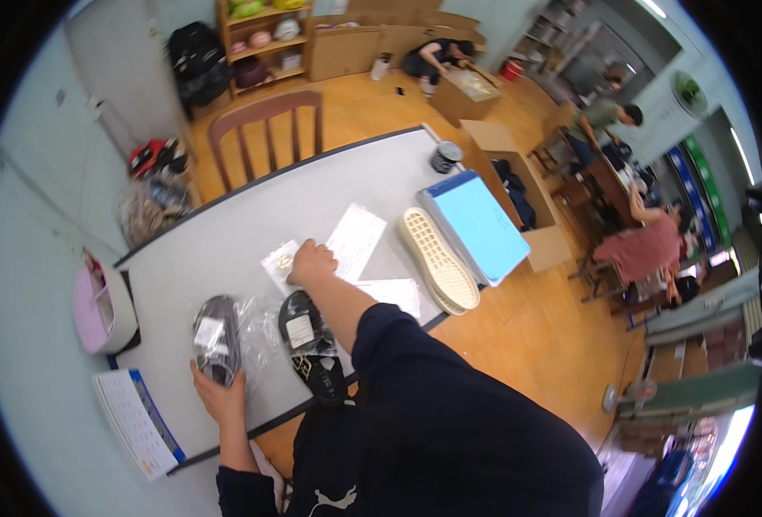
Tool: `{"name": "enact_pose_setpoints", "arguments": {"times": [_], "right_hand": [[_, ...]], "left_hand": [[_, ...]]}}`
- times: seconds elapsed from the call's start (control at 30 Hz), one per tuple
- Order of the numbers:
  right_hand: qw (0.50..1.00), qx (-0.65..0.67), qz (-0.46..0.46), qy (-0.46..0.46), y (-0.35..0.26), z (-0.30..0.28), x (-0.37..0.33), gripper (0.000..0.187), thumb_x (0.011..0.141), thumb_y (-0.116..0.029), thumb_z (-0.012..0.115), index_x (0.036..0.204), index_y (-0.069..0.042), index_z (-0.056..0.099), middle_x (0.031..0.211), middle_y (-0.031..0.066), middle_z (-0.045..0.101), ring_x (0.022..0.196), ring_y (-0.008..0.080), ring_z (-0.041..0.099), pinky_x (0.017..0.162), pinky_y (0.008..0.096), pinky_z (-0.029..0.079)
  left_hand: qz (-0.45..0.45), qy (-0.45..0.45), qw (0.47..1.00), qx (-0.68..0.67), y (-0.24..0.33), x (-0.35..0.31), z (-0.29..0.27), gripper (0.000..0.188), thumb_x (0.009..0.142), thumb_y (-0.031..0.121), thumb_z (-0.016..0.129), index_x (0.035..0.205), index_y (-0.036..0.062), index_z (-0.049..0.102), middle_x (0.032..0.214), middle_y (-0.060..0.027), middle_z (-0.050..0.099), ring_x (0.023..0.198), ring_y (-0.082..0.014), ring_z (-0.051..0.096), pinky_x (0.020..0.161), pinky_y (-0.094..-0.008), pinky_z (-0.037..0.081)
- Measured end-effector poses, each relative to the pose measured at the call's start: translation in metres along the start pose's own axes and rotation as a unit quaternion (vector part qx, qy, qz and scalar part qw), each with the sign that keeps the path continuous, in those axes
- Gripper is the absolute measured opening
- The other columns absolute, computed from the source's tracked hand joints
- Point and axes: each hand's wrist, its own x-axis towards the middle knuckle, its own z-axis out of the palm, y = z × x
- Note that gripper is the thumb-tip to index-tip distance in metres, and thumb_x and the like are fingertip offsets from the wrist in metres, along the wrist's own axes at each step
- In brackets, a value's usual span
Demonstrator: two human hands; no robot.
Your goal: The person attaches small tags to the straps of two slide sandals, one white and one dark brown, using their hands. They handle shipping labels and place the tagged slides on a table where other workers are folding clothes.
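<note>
My left hand grips the near end of a dark slipper, which lies on the table in clear plastic with a white label on it. Beside it, to the right, is another black slipper with a white label and gold marks on its strap, partly in clear plastic. My right hand reaches across, fingers curled down over a small clear packet with yellowish bits and the edge of a white paper sheet. What its fingertips hold, if anything, is hidden. A second sheet lies partly behind my right arm.
A cream shoe sole lies beside a blue folder on the table; a dark tin stands behind. At left are a calendar and a lilac-and-white bin. A wooden chair and an open carton flank the table. Several people work beyond.
</note>
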Motion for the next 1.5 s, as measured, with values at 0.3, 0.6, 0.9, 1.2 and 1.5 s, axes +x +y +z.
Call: {"name": "enact_pose_setpoints", "arguments": {"times": [0.3,0.6,0.9,1.2,1.5], "right_hand": [[0.992,-0.008,-0.127,-0.008,0.018,-0.028,-0.015,0.061,0.068,-0.036,0.083,0.115,-0.003,0.062,0.119,0.0149,0.059,0.115,0.0329,0.054,0.093,0.0445,0.046],[0.909,0.314,-0.26,0.083,0.079,-0.044,0.009,0.037,0.08,-0.031,0.075,0.095,0.001,0.062,0.085,0.0164,0.066,0.078,0.0274,0.064,0.071,0.0366,0.049],[0.858,0.425,-0.097,0.272,0.134,-0.095,0.013,0.034,0.084,-0.02,0.072,0.105,0.002,0.057,0.088,0.0135,0.066,0.079,0.0181,0.062,0.069,0.0313,0.05],[0.644,0.733,-0.18,0.125,0.233,-0.138,-0.047,0.036,0.089,-0.011,0.067,0.117,0.006,0.052,0.1,0.0138,0.067,0.084,0.0147,0.065,0.073,0.0269,0.052],[0.621,0.75,-0.191,0.123,0.397,-0.169,-0.059,0.026,0.092,-0.01,0.063,0.114,0.003,0.056,0.103,0.0116,0.067,0.087,0.0145,0.064,0.076,0.0266,0.052]], "left_hand": [[0.044,-0.028,0.999,-0.003,-0.002,0.003,0.0,0.099,0.069,0.022,0.081,0.144,-0.0071,0.023,0.143,-0.0306,0.035,0.134,-0.0436,0.035,0.112,-0.0438,0.028],[0.007,-0.032,0.999,-0.029,0.0,0.02,0.008,0.094,0.066,0.021,0.082,0.14,-0.0068,0.03,0.137,-0.0308,0.041,0.129,-0.0422,0.042,0.109,-0.0429,0.032],[0.009,-0.004,0.995,-0.096,0.003,0.029,0.019,0.088,0.065,0.018,0.082,0.135,-0.0094,0.035,0.131,-0.03,0.047,0.124,-0.0404,0.046,0.108,-0.0396,0.033],[-0.022,0.033,0.989,-0.144,0.067,0.018,0.014,0.088,0.067,0.028,0.082,0.133,-0.0108,0.036,0.126,-0.0303,0.053,0.12,-0.039,0.052,0.102,-0.0381,0.039],[0.16,0.031,0.929,-0.334,0.238,-0.059,0.064,0.075,0.071,0.021,0.083,0.128,-0.0041,0.042,0.12,-0.0167,0.054,0.11,-0.0247,0.053,0.097,-0.0359,0.041]]}}
